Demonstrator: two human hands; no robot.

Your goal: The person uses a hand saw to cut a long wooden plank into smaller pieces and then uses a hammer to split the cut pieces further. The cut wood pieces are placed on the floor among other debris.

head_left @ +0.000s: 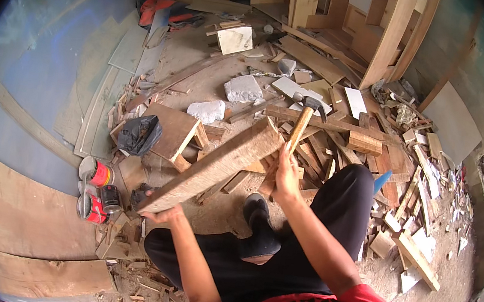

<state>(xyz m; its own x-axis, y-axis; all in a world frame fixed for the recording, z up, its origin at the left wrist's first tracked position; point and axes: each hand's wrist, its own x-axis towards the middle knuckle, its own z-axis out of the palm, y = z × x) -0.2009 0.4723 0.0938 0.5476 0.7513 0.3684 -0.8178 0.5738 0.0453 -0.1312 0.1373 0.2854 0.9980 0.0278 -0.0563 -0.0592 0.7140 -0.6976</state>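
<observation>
A thick, rough wooden beam (pixel 216 165) lies slantwise in front of me, its near end low on the left and its far end raised. My left hand (pixel 164 214) is closed around the near end from below. In my right hand (pixel 287 177) is a claw hammer (pixel 300 126), gripped by its wooden handle with the dark metal head up. That hand is close beside the far end of the beam; whether it touches the wood I cannot tell. My crossed, dark-trousered legs are beneath the beam.
Scrap wood (pixel 365 143) is heaped ahead and right. Pale stone blocks (pixel 243 89) lie beyond the beam. Left are a wooden box (pixel 162 132) with a black plastic bag (pixel 139 135), and paint cans (pixel 96 172). A wooden frame (pixel 382 41) stands at the back right.
</observation>
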